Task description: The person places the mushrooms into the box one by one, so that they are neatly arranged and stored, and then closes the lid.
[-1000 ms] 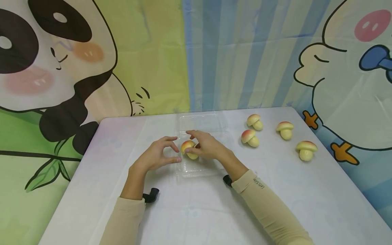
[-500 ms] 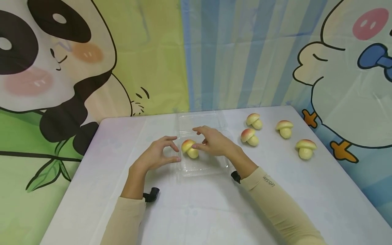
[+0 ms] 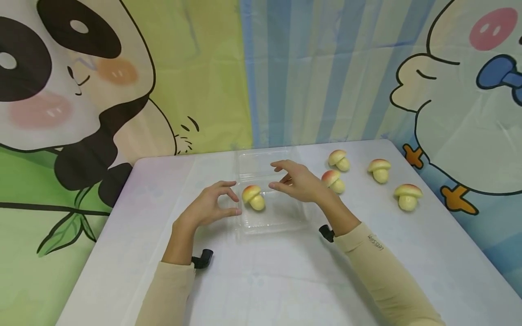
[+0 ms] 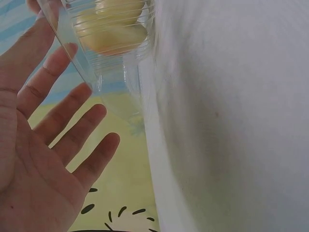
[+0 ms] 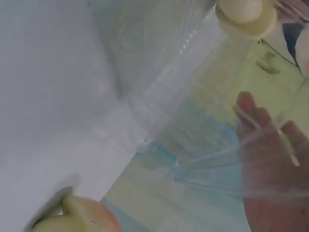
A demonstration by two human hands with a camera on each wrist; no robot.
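A clear plastic clamshell box lies on the table with its lid folded back toward the wall. One toy mushroom, yellow with a reddish cap, lies tilted in the left part of the box. My left hand is at the box's left edge, thumb and fingers apart; the left wrist view shows the fingers spread by the clear rim. My right hand hovers over the right side of the box, fingers loosely bent and holding nothing. Its thumb is apart from the mushroom.
To the right of the box lie several more toy mushrooms: two close by, a rear one and one partly behind my right wrist, plus two farther right, one behind another. A cartoon-printed curtain backs the table.
My right hand has moved away from the mushroom in the box, to the right and back. The mushroom stays where it was. My left hand has barely moved.
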